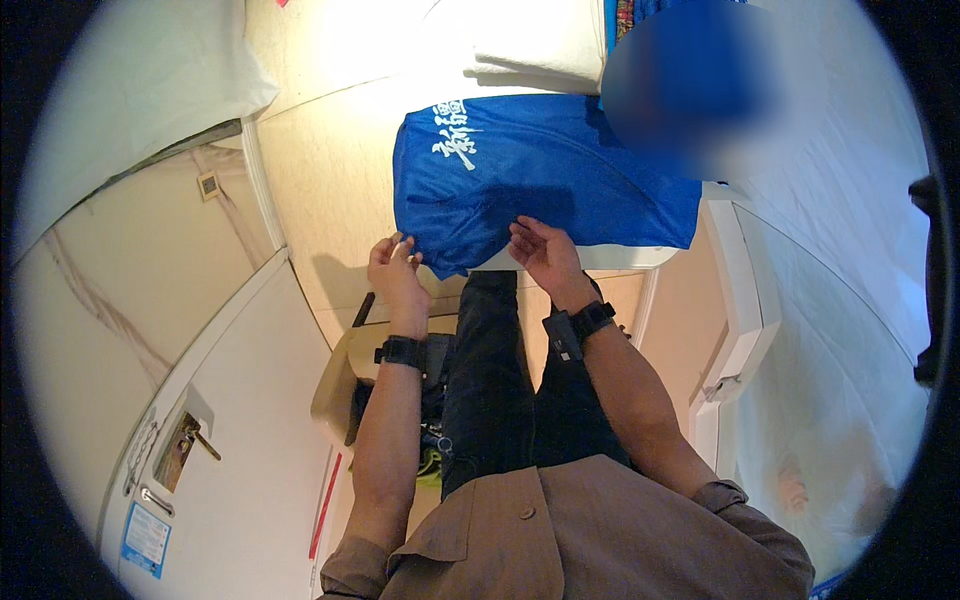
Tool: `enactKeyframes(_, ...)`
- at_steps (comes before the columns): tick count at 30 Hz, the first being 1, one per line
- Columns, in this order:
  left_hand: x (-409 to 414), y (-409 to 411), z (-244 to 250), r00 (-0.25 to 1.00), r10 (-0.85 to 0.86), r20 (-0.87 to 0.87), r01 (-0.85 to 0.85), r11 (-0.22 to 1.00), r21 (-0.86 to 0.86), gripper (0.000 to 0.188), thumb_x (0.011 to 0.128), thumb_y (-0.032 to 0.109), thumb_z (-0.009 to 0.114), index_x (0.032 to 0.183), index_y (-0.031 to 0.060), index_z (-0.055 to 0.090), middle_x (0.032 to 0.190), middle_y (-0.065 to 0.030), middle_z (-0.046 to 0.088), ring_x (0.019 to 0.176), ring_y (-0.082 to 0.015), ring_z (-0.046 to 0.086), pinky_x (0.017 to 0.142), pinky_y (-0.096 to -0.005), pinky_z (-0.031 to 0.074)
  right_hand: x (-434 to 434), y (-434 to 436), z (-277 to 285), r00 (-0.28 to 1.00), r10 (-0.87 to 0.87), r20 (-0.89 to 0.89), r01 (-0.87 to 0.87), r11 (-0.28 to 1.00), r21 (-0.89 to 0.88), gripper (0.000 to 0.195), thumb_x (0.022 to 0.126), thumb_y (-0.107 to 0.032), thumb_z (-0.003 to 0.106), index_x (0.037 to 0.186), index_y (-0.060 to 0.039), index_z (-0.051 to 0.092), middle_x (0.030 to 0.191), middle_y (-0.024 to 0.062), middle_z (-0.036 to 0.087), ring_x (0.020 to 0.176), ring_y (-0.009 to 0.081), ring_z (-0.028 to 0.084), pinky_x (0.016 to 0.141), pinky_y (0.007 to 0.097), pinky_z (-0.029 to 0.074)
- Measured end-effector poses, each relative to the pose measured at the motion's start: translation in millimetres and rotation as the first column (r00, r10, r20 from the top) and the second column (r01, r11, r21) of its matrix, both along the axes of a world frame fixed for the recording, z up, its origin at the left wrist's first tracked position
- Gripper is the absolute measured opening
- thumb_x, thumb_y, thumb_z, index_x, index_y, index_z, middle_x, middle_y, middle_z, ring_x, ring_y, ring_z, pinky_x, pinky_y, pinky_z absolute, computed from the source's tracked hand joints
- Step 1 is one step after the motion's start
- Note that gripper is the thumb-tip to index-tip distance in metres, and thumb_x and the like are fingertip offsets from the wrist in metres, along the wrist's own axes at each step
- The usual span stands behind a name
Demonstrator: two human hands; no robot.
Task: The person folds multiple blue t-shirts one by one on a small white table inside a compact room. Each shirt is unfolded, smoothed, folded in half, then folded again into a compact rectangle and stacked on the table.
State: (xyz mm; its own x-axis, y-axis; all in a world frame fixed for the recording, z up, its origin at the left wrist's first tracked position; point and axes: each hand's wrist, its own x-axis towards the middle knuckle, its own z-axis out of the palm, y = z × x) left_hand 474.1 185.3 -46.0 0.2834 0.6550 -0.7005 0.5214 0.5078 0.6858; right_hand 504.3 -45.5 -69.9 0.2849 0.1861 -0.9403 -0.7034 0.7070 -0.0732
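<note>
A blue fabric garment or cloth (517, 172) with white printed characters lies spread over a white tabletop (634, 259), wrinkled towards its near left corner. At that corner, the fingertips of my left hand (399, 274) meet the cloth's edge; whether they pinch it cannot be made out. My right hand (547, 255) is at the near edge with its fingers curled, and a dark shadow falls on the cloth just beyond. The curled fingers hide whether any fabric is between them. Each wrist wears a black strap, the right one with a small dark box (562, 335).
Folded white fabric (540, 56) lies beyond the blue cloth. A beige chair (334, 382) with dark things on it stands by my left leg. To the left is a white door (240, 420) with a handle (206, 446). White sheeting (817, 337) covers the right side. The upper right is blurred.
</note>
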Motion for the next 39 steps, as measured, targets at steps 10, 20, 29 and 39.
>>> enactKeyframes(10, -66, 13, -58, 0.957, -0.151, -0.246, 0.137, 0.988, -0.074, 0.025, 0.088, 0.015, 0.071, 0.109, 0.0034, 0.063, 0.094, -0.0073, 0.063, 0.082, -0.0157, 0.060, 0.066, -0.0334, 0.046, -41, 12, -18, 0.844, 0.535, -0.029, -0.524, 0.813, -0.255, 0.026, 0.095, -0.013, 0.062, 0.119, -0.0044, 0.056, 0.094, 0.0111, 0.069, 0.071, 0.0228, 0.067, 0.059, 0.0375, 0.057)
enactKeyframes(20, -79, -21, -58, 0.947, -0.264, -0.181, 0.171, 0.896, -0.410, 0.024, 0.092, 0.034, 0.068, 0.104, 0.0137, 0.065, 0.095, 0.0007, 0.063, 0.088, -0.0151, 0.056, 0.073, -0.0363, 0.040, -62, 49, -27, 0.927, 0.371, -0.055, -0.368, 0.868, -0.332, 0.022, 0.093, -0.012, 0.063, 0.114, -0.0069, 0.057, 0.097, 0.0109, 0.069, 0.071, 0.0215, 0.069, 0.054, 0.0360, 0.057)
enactKeyframes(29, -65, -30, -45, 0.992, -0.006, 0.123, 0.039, 0.963, -0.267, 0.015, 0.096, 0.017, 0.066, 0.085, 0.0121, 0.058, 0.080, 0.0010, 0.062, 0.070, -0.0118, 0.057, 0.070, -0.0282, 0.048, -86, 61, -32, 0.954, 0.291, -0.073, -0.296, 0.951, -0.086, 0.013, 0.093, -0.018, 0.060, 0.101, -0.0092, 0.065, 0.094, 0.0045, 0.069, 0.089, 0.0193, 0.067, 0.078, 0.0410, 0.058)
enactKeyframes(39, -73, -7, -45, 0.996, -0.004, -0.091, -0.059, 0.736, -0.674, 0.016, 0.097, 0.022, 0.059, 0.103, 0.0065, 0.062, 0.097, -0.0075, 0.069, 0.091, -0.0242, 0.066, 0.079, -0.0418, 0.057, -81, 67, -26, 0.996, -0.065, 0.060, 0.051, 0.975, 0.216, 0.028, 0.094, -0.017, 0.060, 0.121, -0.0110, 0.056, 0.115, 0.0060, 0.063, 0.105, 0.0254, 0.060, 0.093, 0.0510, 0.050)
